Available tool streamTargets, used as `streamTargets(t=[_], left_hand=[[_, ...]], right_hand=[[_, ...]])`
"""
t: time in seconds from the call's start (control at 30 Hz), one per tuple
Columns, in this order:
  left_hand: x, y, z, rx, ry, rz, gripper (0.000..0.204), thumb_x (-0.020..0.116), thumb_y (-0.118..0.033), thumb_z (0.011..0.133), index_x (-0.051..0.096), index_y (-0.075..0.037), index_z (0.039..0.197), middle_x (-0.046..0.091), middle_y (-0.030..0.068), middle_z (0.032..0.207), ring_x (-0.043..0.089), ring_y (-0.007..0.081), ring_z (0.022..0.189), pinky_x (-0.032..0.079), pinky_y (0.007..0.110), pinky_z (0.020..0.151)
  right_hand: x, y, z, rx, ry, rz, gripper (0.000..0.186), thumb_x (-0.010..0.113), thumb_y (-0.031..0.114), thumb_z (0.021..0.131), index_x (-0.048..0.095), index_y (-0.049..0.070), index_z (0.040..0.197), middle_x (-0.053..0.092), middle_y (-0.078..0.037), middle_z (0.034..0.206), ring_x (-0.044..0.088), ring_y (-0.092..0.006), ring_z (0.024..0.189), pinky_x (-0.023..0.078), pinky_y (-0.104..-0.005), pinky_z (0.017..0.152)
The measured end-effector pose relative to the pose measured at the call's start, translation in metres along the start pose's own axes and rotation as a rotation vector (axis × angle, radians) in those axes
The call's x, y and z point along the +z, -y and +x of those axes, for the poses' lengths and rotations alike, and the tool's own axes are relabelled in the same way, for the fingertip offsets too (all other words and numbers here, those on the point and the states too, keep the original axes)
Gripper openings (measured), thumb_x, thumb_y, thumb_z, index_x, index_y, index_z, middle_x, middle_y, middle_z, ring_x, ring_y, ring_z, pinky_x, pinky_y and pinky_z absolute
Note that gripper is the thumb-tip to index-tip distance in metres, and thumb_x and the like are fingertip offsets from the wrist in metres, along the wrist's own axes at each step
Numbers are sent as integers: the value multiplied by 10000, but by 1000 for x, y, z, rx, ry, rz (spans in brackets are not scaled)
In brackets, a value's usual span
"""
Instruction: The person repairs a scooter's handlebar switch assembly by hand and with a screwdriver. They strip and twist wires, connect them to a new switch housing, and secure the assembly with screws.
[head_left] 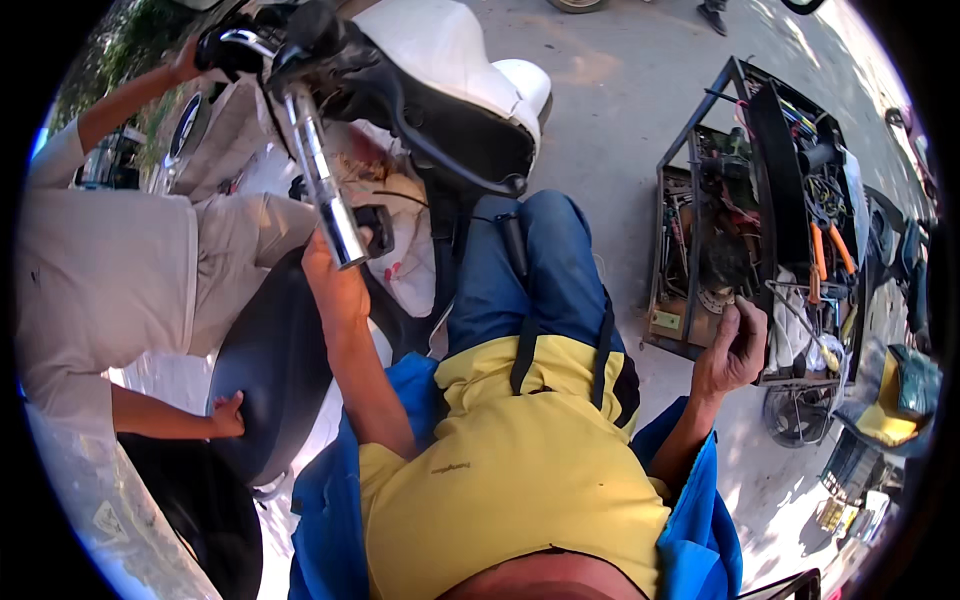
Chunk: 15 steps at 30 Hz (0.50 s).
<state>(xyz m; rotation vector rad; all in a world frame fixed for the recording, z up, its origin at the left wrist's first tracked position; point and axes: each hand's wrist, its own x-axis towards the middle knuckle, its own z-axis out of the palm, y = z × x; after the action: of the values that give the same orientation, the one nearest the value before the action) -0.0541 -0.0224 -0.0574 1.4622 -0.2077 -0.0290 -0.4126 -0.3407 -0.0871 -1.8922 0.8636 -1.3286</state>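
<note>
A bare chrome handlebar tube (325, 185) of a scooter slants down toward me at left of centre. Just below its end is my left hand (337, 285), fingers closed and partly hidden behind the tube; what they hold I cannot make out. Against the tube's end, beside that hand, sits a small black part (376, 230). My right hand (735, 345) is at the near edge of a metal tool cart (690, 345), fingers curled in toward the thumb. Anything between them is too small to name.
At left, another person's hand (228, 415) rests on the black scooter seat (265, 380); their other hand (187, 62) is by the far handlebar end. White front bodywork (430, 40) stands ahead. Orange-handled cutters (830, 255) hang on the cart, above a fan-like round grille (797, 415).
</note>
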Motion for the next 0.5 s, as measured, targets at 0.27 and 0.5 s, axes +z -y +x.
streamTargets(t=[0.27,0.5], left_hand=[[5,-22,-3,-119,92,-59,229,709,51,903,705,60,1131,752,79,1011,692,104,888,555,265,859],[7,-18,8,-134,146,-30,248,715,21,905,703,49,1151,732,49,1004,657,74,887,517,239,845]], right_hand=[[174,28,-63,-163,887,126,133,724,-2,947,733,34,1074,679,-134,853,648,-295,663,521,-356,626],[239,45,-96,-217,1186,121,150,705,16,948,717,22,1097,694,-170,925,699,-379,774,559,-428,683]])
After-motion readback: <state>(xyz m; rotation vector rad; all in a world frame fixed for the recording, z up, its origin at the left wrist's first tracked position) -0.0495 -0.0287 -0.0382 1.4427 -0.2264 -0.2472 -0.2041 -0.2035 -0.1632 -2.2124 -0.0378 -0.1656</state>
